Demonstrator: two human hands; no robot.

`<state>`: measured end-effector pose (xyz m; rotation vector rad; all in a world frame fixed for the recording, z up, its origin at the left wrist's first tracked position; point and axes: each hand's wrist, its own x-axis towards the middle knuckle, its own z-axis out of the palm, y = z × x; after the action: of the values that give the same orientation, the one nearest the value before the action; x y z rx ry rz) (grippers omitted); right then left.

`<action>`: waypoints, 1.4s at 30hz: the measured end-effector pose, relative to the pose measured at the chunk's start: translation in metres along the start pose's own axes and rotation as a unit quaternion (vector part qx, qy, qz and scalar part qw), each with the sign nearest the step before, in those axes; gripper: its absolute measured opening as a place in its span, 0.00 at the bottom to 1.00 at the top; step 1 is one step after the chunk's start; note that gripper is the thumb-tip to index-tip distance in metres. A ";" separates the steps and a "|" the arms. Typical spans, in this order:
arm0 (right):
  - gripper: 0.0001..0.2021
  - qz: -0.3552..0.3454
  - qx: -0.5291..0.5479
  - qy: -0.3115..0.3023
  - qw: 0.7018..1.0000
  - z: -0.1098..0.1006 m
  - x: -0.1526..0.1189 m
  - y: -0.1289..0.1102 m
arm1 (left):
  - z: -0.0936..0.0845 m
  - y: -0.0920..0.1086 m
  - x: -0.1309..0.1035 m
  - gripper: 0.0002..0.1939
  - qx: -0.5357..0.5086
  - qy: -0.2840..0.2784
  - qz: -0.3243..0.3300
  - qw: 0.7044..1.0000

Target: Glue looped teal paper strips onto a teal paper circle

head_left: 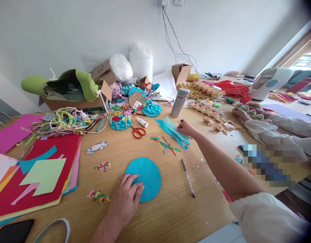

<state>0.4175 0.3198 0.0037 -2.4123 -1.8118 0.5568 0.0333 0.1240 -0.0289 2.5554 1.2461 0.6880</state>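
A round blue paper disc (147, 179) lies flat on the wooden table. My left hand (128, 192) rests on its left part, fingers lightly bent and thumb apart, gripping nothing. My right hand (186, 129) stretches forward to the right end of a bundle of blue paper strips (172, 131). Its fingers are closed; a small dark thing shows by the fingertips, too small to name. Thin coloured paper strips (164, 144) lie just before the bundle. A pen (188, 179) is right of the disc, and red-handled scissors (138, 132) lie beyond it.
Coloured paper sheets (54, 145) are stacked at left, near small confetti piles (99, 196). Blue paper crafts (120, 122), a white glue bottle (142, 122) and an upright grey flask (180, 103) stand farther back. At right, a co-worker's hands (240, 113) hold a painted egg-carton strip.
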 end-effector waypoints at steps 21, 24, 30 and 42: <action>0.20 -0.146 0.540 -0.013 0.829 0.011 -0.101 -0.097 | -0.005 0.007 0.001 0.18 -0.026 -0.009 -0.026 0.999; 0.21 -0.141 0.551 -0.063 0.820 0.030 -0.125 -0.121 | -0.005 0.006 0.001 0.18 -0.020 -0.007 -0.021 1.000; 0.18 -0.134 0.489 -0.126 0.853 0.073 -0.148 -0.133 | -0.006 0.008 0.001 0.18 -0.035 -0.003 -0.029 0.999; 0.13 -0.119 0.436 -0.115 0.885 0.089 -0.155 -0.128 | -0.005 0.009 0.001 0.17 -0.049 0.005 -0.039 0.998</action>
<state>0.2343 0.1984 -0.0065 -1.5390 -1.4149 1.3184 0.0373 0.1192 -0.0210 2.4137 1.2746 0.7264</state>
